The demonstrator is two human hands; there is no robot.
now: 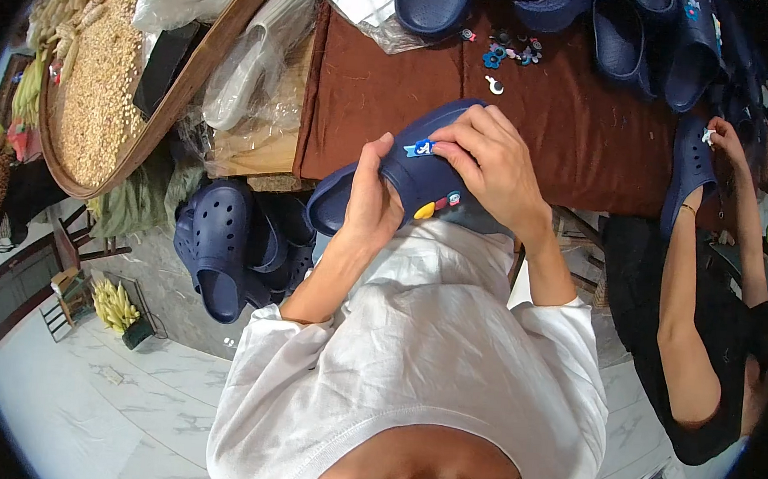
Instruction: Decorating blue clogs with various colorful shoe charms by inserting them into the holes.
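A navy blue clog [433, 179] is held in front of my body at the table's near edge. My left hand [374, 194] grips it, thumb up along the outside and the other fingers hidden inside the opening. With thumb and forefinger, my right hand [487, 162] pinches a blue and white shoe charm [421, 149] against the clog's upper. A yellow charm [424, 210] and a small round charm [454, 198] sit on the clog's side nearer me. On the brown cloth [386, 88] beyond lie several loose charms [504, 54] and a white one [494, 85].
More navy clogs stand along the far edge [621, 38], and others hang in a bunch [224, 237] at lower left. A large round tray of grain [99, 113] and bagged white shoes [263, 57] lie left. At right, a co-worker's hands [727, 143] hold another clog.
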